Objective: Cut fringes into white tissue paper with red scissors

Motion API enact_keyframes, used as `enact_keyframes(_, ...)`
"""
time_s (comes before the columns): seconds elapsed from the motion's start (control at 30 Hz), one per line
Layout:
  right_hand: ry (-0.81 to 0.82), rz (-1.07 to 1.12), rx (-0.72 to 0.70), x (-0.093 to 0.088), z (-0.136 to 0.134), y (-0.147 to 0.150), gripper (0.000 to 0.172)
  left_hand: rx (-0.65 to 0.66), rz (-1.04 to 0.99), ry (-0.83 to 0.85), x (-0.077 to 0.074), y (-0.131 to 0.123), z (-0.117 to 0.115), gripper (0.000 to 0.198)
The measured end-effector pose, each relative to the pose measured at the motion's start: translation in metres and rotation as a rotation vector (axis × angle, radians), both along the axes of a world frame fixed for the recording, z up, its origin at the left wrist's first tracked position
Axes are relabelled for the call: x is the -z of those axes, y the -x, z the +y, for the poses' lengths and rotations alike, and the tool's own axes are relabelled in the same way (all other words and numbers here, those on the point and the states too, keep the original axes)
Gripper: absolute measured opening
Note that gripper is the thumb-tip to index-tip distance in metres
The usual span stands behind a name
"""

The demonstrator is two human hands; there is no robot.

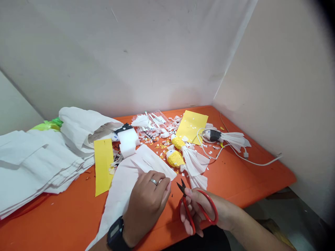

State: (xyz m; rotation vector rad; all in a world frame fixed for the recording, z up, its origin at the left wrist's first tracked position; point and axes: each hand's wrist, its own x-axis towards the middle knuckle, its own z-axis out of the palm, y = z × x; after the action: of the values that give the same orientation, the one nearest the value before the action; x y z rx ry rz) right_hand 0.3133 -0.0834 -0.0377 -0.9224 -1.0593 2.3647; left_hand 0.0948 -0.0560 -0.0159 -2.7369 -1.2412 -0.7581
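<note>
My left hand (pixel 150 195), with a ring and a dark wristwatch, lies over a long white sheet of thin paper (pixel 142 158). Its fingers are curled in on the sheet near one end, fingertips partly hidden. In my right hand (pixel 197 205) are red-handled scissors (pixel 190 212), held by the loops with the dark blades slightly parted and pointing away from me. Just beyond the scissors lie two fish figures with white tails, a nearer yellow fish (pixel 175 158) and a farther yellow fish (pixel 178 142). The blades touch neither of them.
White sheets (pixel 52 164) are piled at the left. Yellow card strip (pixel 103 167), white foam block (pixel 128 141), yellow card (pixel 193 126) and a clear pen box (pixel 159 118) lie among paper scraps. A black-and-white fish (pixel 215 135) lies by a white cable (pixel 258 163) on the orange table (pixel 251 184).
</note>
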Motion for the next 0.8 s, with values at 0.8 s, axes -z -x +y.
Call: enact_keyframes(0.8,0.157,0.051,0.134,-0.008,0.013,0.009,0.073,0.024,0.064,-0.004,0.0,0.0,-0.002,0.01)
